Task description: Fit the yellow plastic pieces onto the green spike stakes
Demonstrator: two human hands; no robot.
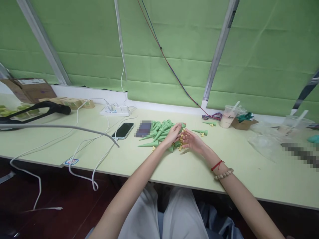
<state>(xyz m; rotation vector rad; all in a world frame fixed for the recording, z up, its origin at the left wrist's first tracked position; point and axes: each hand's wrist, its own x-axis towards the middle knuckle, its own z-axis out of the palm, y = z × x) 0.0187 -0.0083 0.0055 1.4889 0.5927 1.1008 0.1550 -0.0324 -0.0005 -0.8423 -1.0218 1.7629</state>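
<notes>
A pile of green pointed spikes (pixel 159 128) with small yellow parts lies on the pale table (pixel 249 172). My left hand (pixel 173 133) rests over the pile's right side, its fingers curled round a green piece near its tip. Just to the right, my right hand (pixel 193 141) has its fingers apart beside the yellow parts, with nothing plainly held in it. Separate from the pile, one green spike with a yellow part (pixel 199 131) lies beyond my right hand, and another spike (pixel 208 123) is farther back.
Left of the pile are a phone (pixel 124 130), white cables and a power strip (pixel 116 111). A drink cup (pixel 227 117), a small cardboard box (pixel 243 123) and a plastic bag (pixel 265 144) stand at the right. A black frame (pixel 45 108) is far left.
</notes>
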